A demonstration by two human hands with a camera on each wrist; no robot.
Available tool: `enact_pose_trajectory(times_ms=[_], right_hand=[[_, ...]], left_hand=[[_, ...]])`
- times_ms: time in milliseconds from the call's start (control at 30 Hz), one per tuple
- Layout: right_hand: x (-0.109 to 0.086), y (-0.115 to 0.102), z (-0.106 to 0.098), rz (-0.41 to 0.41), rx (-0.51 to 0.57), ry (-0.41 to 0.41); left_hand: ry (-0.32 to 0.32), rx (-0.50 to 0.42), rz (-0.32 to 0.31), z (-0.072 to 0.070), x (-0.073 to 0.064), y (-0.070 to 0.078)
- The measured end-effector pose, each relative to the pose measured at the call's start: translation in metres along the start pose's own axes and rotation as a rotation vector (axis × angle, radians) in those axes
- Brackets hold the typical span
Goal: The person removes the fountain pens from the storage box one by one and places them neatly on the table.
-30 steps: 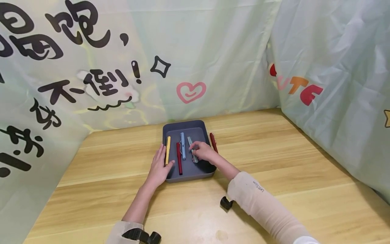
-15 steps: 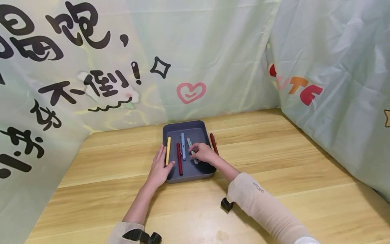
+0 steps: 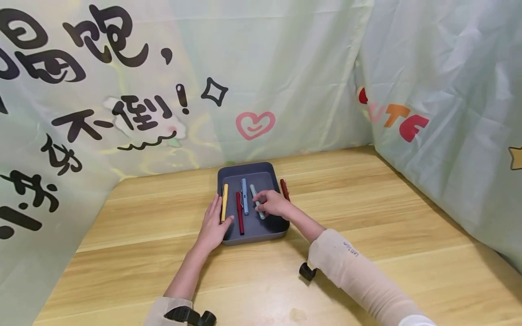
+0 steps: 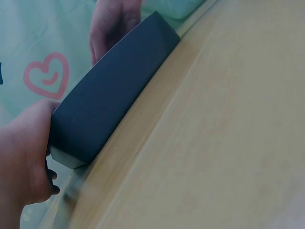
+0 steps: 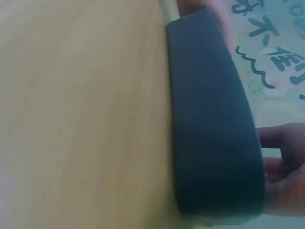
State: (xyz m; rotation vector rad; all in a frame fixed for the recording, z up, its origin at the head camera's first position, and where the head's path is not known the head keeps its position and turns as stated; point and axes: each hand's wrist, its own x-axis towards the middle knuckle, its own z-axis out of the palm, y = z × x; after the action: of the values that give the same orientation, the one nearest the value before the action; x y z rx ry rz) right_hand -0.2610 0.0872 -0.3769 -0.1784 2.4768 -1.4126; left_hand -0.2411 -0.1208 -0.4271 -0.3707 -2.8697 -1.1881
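In the head view, a dark grey tray (image 3: 250, 239) holds several pens. My left hand (image 3: 211, 228) rests at its left side, fingers stretched along the outer wall and thumb over the near rim. Inside the tray, my right hand (image 3: 273, 202) pinches a grey-green pen (image 3: 253, 189) between thumb and fingers. To the left of that pen lie a light blue pen (image 3: 244, 197), a dark red pen (image 3: 239, 215) and a yellow pen (image 3: 224, 202). Both wrist views show the tray's outer wall (image 4: 109, 95), which hides the pens.
Another dark red pen (image 3: 284, 188) is just beyond the tray's right wall, partly hidden by my right wrist. The tray stands on a wooden table (image 3: 350, 203). A printed cloth (image 3: 302, 77) hangs behind the table, and another hangs along its right side.
The grey-green pen has turned a little under my right fingers and its clip no longer shows. My left hand, the tray and the other pens have stayed in place.
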Motion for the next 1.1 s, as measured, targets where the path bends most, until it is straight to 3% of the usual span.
enact_pose_trajectory(times_ms=[400,1100], right_hand=[[-0.008,-0.001,-0.016,-0.076,0.006,-0.022],[-0.031,0.023,-0.065,-0.088,0.122,0.018]], left_hand=[[0.009,0.003,0.019,0.000,-0.003,-0.004],[0.015,0.014,0.042,0.001,-0.002,-0.003]])
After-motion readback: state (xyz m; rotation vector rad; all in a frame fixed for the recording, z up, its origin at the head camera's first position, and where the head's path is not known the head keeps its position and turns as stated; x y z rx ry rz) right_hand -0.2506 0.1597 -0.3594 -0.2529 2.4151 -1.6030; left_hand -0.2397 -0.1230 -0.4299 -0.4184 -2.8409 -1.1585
